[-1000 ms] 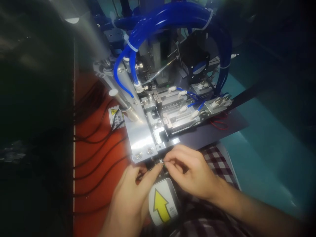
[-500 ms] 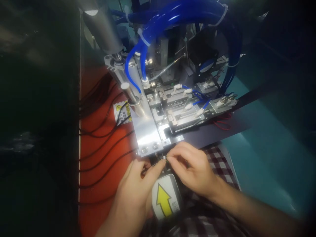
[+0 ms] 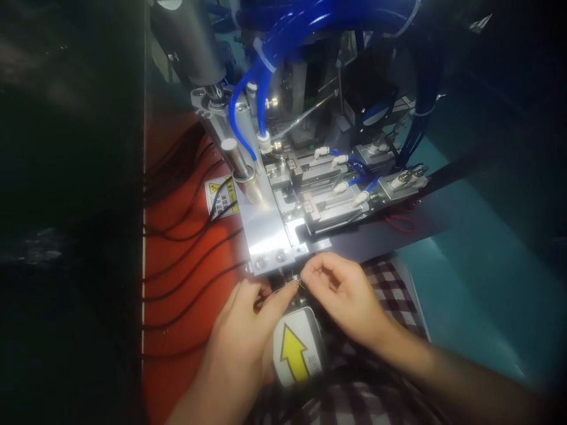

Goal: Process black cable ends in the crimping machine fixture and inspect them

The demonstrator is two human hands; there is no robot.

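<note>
My left hand (image 3: 248,330) reaches in at the machine's front edge with its thumb stretched to the right. Its thumb tip presses against a small white piece with thin wire ends (image 3: 296,278), too small to name surely. My right hand (image 3: 343,295) is beside it, thumb and forefinger pinched close to that piece; what lies between them is too fine to make out. Just above both hands is the metal end plate (image 3: 268,242) of the machine. Below my left thumb sits a white pad with a yellow arrow (image 3: 295,348).
Silver air cylinders (image 3: 336,203) with white fittings stand behind the hands. Thick blue hoses (image 3: 301,35) arch overhead. Black cables (image 3: 190,289) cross the orange-red surface (image 3: 177,372) at left, near a warning label (image 3: 222,196). Checkered cloth (image 3: 398,295) lies below my right arm.
My right fingertips have shifted slightly up and away from my left thumb, and a green wire end shows more clearly by it. My left hand stays nearly in place.
</note>
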